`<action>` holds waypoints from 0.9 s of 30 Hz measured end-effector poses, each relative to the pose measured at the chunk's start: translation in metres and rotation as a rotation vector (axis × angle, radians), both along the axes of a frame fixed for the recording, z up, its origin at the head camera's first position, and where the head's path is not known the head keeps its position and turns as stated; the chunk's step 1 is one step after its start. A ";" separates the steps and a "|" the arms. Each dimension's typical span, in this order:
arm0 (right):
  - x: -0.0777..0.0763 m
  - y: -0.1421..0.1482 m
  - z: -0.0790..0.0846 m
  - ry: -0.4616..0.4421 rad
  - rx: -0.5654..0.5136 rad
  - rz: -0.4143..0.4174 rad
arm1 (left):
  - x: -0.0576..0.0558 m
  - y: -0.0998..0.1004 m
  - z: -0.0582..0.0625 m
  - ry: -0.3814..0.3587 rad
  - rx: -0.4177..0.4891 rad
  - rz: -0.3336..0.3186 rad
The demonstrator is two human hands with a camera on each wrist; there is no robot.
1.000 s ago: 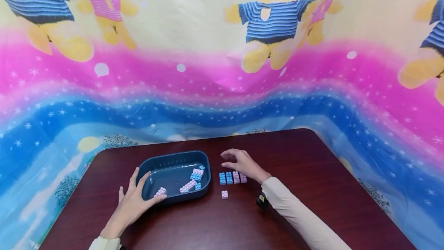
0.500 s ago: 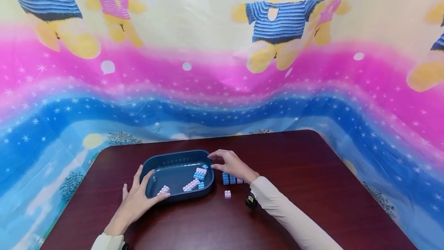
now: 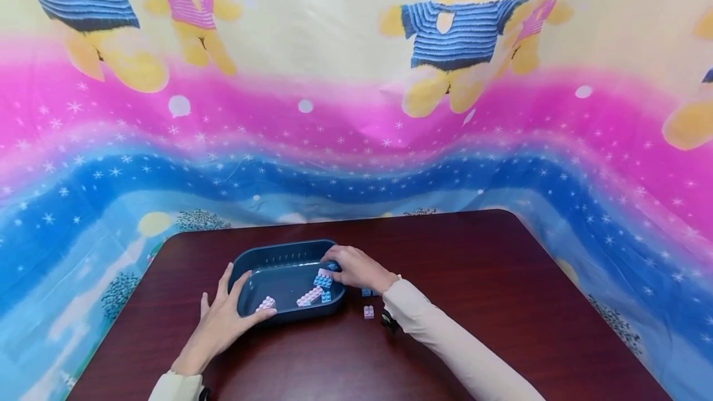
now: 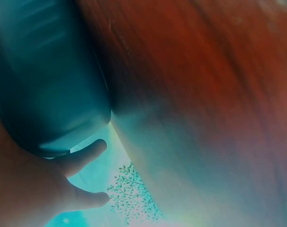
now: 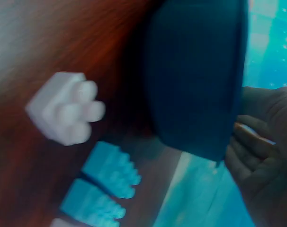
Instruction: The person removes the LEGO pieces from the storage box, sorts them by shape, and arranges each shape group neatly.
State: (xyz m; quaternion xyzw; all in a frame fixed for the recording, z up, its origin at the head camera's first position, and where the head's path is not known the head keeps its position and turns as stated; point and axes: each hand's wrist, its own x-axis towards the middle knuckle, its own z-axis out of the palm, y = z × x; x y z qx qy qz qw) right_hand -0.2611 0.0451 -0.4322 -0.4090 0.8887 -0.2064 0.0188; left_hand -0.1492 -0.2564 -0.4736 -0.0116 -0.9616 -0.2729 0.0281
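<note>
A dark teal plastic tray (image 3: 273,280) holds pink and blue toy building bricks. My left hand (image 3: 220,320) grips its left end, with the thumb over the near rim. In the left wrist view two fingers of that hand (image 4: 30,184) stick out past the tray wall. My right hand (image 3: 359,270) reaches over the right rim, thumb and fingertips around a small blue brick (image 3: 332,265); I cannot tell whether they pinch it. Just below the thumb sits a pink-and-blue brick pair (image 3: 323,279). A long pink brick (image 3: 309,296), a blue brick (image 3: 326,296) and another pink brick (image 3: 266,303) lie nearby inside.
On the brown table (image 3: 445,351), right of the tray, lies a small pink brick (image 3: 369,312). Blue bricks (image 5: 110,169) stand in a row there, mostly hidden by my right forearm in the head view. A patterned curtain (image 3: 334,135) hangs behind the table.
My right hand has moved left from above the brick row, over the tray's right rim, and down to the bricks inside. The left hand stays at the tray.
</note>
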 end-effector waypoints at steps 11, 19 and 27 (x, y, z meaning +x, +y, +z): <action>0.000 -0.015 0.007 0.045 0.207 -0.007 | 0.000 0.000 0.000 -0.002 0.002 0.002; 0.000 -0.026 -0.002 0.073 0.295 0.011 | 0.000 -0.001 -0.002 -0.017 0.002 0.008; -0.001 -0.034 -0.008 0.092 0.357 -0.001 | -0.002 -0.001 -0.001 -0.016 0.006 0.006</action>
